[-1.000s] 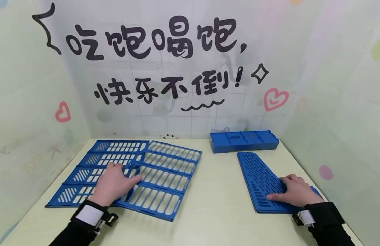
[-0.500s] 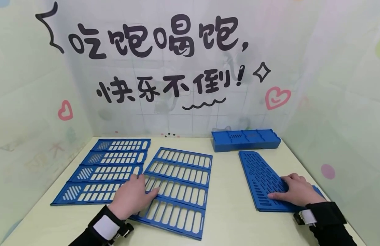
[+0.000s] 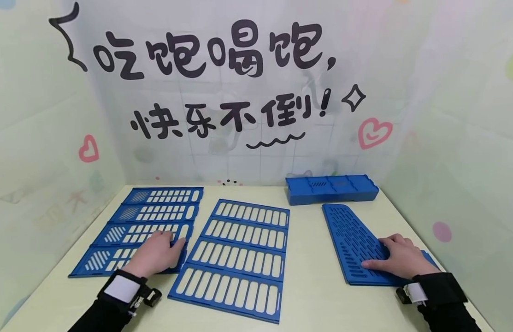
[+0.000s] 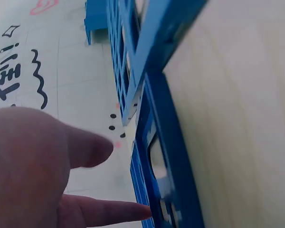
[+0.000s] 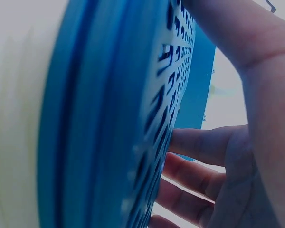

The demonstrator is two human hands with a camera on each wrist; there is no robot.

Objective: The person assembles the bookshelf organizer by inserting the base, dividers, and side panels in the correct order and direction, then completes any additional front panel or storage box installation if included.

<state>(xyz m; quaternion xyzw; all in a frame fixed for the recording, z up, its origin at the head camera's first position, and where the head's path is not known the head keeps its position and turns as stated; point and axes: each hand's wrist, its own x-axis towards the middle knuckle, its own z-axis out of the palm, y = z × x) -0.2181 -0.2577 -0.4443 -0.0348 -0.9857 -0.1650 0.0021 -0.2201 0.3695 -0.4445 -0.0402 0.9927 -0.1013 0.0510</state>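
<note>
In the head view my left hand [image 3: 154,256] lies over the near right part of a blue grid panel [image 3: 79,269] made of several joined strips. Its thumb stands apart and, in the left wrist view, a finger [image 4: 109,211] reaches the panel's face. Just right of it a second blue panel [image 3: 239,272] with long slots lies flat, with no hand on it. My right hand [image 3: 399,258] rests spread on a stack of slotted, slant-sided blue panels [image 3: 380,279]. The right wrist view shows its fingertips against the slotted face [image 5: 128,118]; nothing is gripped.
A long blue box-like piece [image 3: 331,196] stands at the back right of the pale table [image 3: 310,295], near the wall. A printed backdrop [image 3: 256,157] with black lettering closes off the back, and light side walls [image 3: 455,161] flank the table.
The slotted middle panel came away from the grid panel, moving right and nearer, and now lies flat. My left hand let go and moved back left onto the grid panel. The right hand stayed.
</note>
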